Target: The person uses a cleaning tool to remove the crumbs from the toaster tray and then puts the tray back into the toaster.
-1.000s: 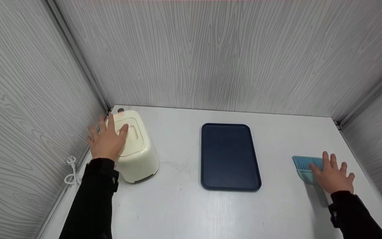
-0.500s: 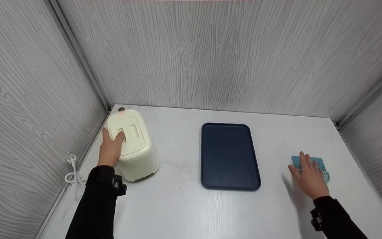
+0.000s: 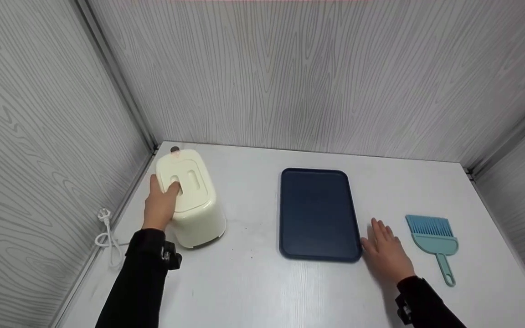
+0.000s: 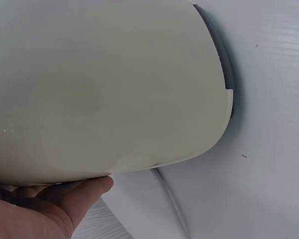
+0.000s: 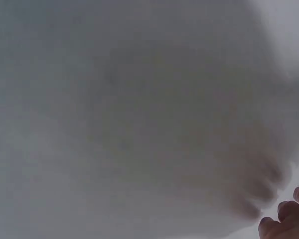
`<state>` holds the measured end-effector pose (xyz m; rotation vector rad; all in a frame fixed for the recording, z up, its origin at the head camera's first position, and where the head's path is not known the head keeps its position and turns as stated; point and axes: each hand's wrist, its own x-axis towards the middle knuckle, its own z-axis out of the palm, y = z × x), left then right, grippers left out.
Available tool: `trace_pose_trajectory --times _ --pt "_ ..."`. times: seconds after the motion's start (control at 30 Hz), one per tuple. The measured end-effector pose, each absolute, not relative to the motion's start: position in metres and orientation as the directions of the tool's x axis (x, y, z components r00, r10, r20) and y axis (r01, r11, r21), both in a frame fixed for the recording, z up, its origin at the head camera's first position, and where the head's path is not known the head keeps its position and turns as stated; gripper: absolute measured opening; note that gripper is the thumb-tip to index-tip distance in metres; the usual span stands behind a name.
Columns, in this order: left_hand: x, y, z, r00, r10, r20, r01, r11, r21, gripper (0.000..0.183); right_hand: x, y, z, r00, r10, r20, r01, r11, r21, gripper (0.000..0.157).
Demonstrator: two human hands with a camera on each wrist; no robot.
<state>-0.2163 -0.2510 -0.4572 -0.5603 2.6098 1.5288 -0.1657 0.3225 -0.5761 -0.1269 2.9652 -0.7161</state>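
- Clasped in a person's left hand (image 3: 158, 205), a cream two-slot toaster (image 3: 196, 196) stands upright at the left of a white table (image 3: 262, 291); the thumb (image 3: 176, 186) rests at the left slot, the fingers bent along the side wall. How hard they squeeze cannot be told.
- Nothing is in the right hand (image 3: 388, 255), its fingers straight and close together, the thumb apart, just beside a navy tray (image 3: 319, 214); whether thumb and rim touch is unclear.
- Smooth and glossy, the toaster's shell looks rigid, likely hard plastic: unlikely to give under fingers, probably slippery, and liable to scuff or crack if dropped.
- Moderate weight seems likely; one hand on a single side could let the body tip or swivel.
- Best purchase appears to be low on both long sides, palms flat to the walls, near the dark base (image 4: 224, 59); the slot offers the thumb an edge to catch.
- Loose to the left, a white cord (image 3: 111, 240) with its plug (image 3: 104, 214) could drag or snag.
- Untouched at far right lies a teal hand brush (image 3: 434, 243), handle toward the person.
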Motion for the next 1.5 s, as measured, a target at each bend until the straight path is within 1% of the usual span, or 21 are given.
trace_pose_trajectory --times 0.13,0.4,0.53,0.77,1.0,1.1,1.3,1.5 --pt "-0.217 -0.247 -0.458 -0.928 -0.287 -0.239 -0.35 0.442 0.826 0.085 -0.164 0.312 -0.582 -0.992 -0.11 -0.061 -0.074 0.903 -0.423 0.081" --pt "-0.216 -0.242 -0.458 -0.93 -0.293 -0.224 -0.341 0.456 0.822 0.085 -0.158 0.3 -0.588 -0.989 -0.148 -0.009 -0.137 0.93 -0.342 0.069" --pt "-0.216 -0.24 -0.458 -0.93 -0.288 -0.227 -0.342 0.46 0.819 0.086 -0.156 0.295 -0.589 -0.988 -0.156 0.011 -0.152 0.938 -0.31 0.065" --pt "-0.217 -0.235 -0.458 -0.93 -0.287 -0.229 -0.344 0.466 0.815 0.085 -0.151 0.284 -0.586 -0.984 -0.17 0.053 -0.177 0.951 -0.252 0.061" --pt "-0.219 -0.228 -0.46 -0.929 -0.295 -0.225 -0.346 0.473 0.81 0.084 -0.135 0.273 -0.577 -0.985 -0.17 0.005 -0.167 0.966 -0.2 0.061" --pt "-0.22 -0.227 -0.46 -0.927 -0.3 -0.226 -0.35 0.476 0.806 0.085 -0.127 0.271 -0.574 -0.985 -0.172 -0.017 -0.167 0.974 -0.152 0.061" --pt "-0.22 -0.225 -0.46 -0.928 -0.302 -0.219 -0.346 0.477 0.808 0.084 -0.113 0.267 -0.574 -0.981 -0.196 0.002 -0.196 0.98 -0.03 0.062" --pt "-0.219 -0.221 -0.46 -0.928 -0.3 -0.22 -0.345 0.474 0.81 0.084 -0.101 0.265 -0.573 -0.972 -0.233 0.013 -0.233 0.972 0.022 0.061"
